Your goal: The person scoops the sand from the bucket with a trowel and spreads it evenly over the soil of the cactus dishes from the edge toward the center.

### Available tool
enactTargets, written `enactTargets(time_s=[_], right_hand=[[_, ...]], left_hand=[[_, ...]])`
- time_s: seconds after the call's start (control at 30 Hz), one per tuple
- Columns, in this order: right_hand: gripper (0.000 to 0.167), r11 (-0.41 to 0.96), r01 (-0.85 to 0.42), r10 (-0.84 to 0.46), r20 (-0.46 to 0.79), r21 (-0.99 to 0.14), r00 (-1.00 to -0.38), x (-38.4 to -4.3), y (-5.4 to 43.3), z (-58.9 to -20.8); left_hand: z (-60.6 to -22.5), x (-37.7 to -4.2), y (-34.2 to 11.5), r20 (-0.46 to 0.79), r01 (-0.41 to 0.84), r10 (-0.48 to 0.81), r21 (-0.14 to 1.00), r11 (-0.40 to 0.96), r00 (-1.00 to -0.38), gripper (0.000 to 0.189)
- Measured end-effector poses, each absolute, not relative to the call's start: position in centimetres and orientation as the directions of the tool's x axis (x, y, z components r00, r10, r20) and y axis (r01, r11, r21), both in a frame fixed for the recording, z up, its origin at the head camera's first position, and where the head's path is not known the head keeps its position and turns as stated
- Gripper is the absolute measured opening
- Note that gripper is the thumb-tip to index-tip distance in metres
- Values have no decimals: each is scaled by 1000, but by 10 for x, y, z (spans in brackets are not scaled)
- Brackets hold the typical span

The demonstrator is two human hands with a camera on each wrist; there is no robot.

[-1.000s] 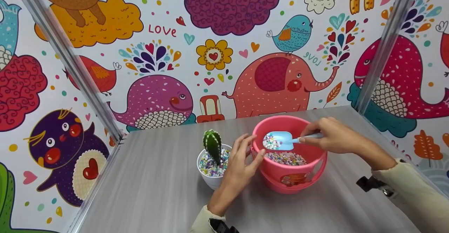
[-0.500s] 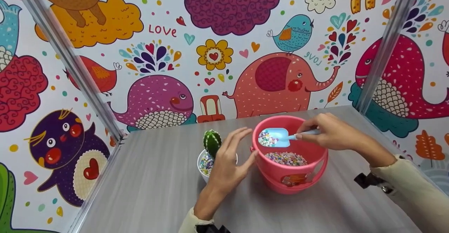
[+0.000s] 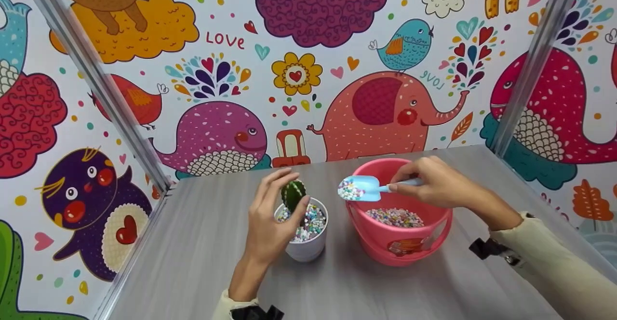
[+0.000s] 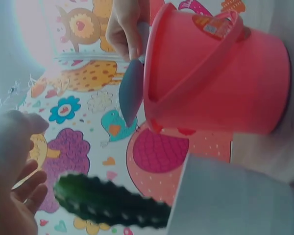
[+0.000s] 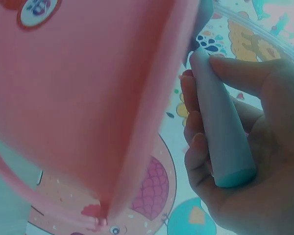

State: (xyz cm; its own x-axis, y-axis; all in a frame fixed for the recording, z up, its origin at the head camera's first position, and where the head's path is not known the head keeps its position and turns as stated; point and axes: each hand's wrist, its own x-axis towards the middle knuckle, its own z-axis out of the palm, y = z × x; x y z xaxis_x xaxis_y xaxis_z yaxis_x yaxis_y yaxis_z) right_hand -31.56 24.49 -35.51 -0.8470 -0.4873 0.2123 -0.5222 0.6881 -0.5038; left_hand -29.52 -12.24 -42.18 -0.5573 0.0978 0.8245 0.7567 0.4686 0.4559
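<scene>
A pink bucket [image 3: 402, 243] [image 4: 220, 78] [image 5: 88, 88] with coloured pebbles [image 3: 395, 217] in its bottom stands on the grey table [image 3: 202, 262]. My right hand [image 3: 400, 185] [image 5: 264, 147] grips the handle of a light blue scoop [image 3: 366, 188] [image 5: 220, 132]. Its blade is heaped with pebbles and hangs over the bucket's left rim. Left of the bucket is a white pot [image 3: 308, 247] [image 4: 235, 200], holding a green cactus [image 3: 293, 194] [image 4: 108, 203] and pebbles. My left hand [image 3: 274, 204] [image 4: 12, 161] curves loosely round the cactus from the left; the left wrist view shows a gap between them.
Bright cartoon-patterned walls close the table in at the back and both sides, with metal posts [image 3: 91, 79] in the corners. Bare tabletop lies in front of the pot and bucket and to the left.
My left hand left the bucket's side and moved left to the cactus. The loaded scoop travelled left from the bucket's middle to over its left rim.
</scene>
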Motion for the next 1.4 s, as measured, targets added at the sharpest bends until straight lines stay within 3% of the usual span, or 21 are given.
enactTargets(time_s=[0.33,0.57,0.7,0.93,1.17,1.4], right_hand=[[16,698,-531,-490,220,-481,-844,-322,217,-359],[12,750,-502,-459,208,-431,-864,-321,197,-353],[19,786,-476,-435,194,-395,-879,-322,188,-348],[21,798,-475,-441,178,-370,-880,-327,172,-343],[14,810,-501,-463,194,-304,-865,-329,157,-340],[18,829,-512,-466,229,-224,-855,-329,145,-340]], left_hand=[[-450,-312,-151,679,606,60,607,514,-731,68],[-466,-318,-162,507,503,149,692,518,-849,90],[-472,-319,-166,364,418,209,737,531,-908,105],[-479,-321,-172,217,361,308,747,559,-926,116],[-484,-322,-173,185,364,352,745,559,-918,119],[-484,-322,-173,175,352,349,759,548,-921,120]])
